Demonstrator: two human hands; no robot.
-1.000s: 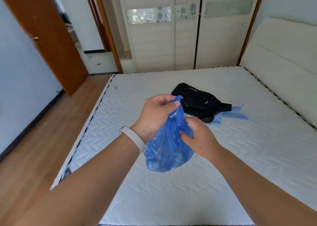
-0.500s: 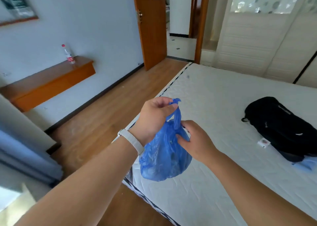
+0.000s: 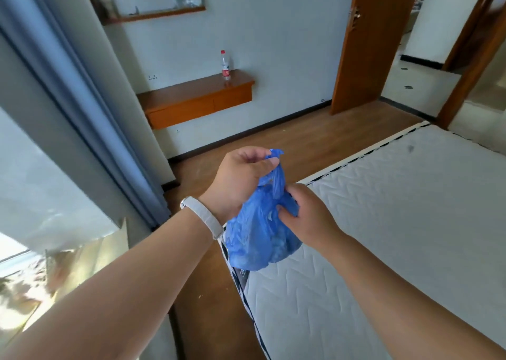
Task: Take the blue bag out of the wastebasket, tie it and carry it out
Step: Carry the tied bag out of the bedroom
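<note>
Turned further left since half a second ago: black bag gone from sight, wall shelf (image 3: pixel 200 99) with its small bottle (image 3: pixel 225 65) now near the middle, curtain (image 3: pixel 82 108) big on the left. Same hold on the blue bag (image 3: pixel 257 239) as before. Left hand (image 3: pixel 241 179), white band (image 3: pixel 202 217) on the wrist, fingers closed tight on the twisted top of the bag. Right hand (image 3: pixel 306 214) pinched shut on the bag's neck just below. Bag full and round, up in the air, over the corner of the mattress (image 3: pixel 397 223) and the wood floor (image 3: pixel 208 291). Open door (image 3: pixel 364 45) at the far right.
</note>
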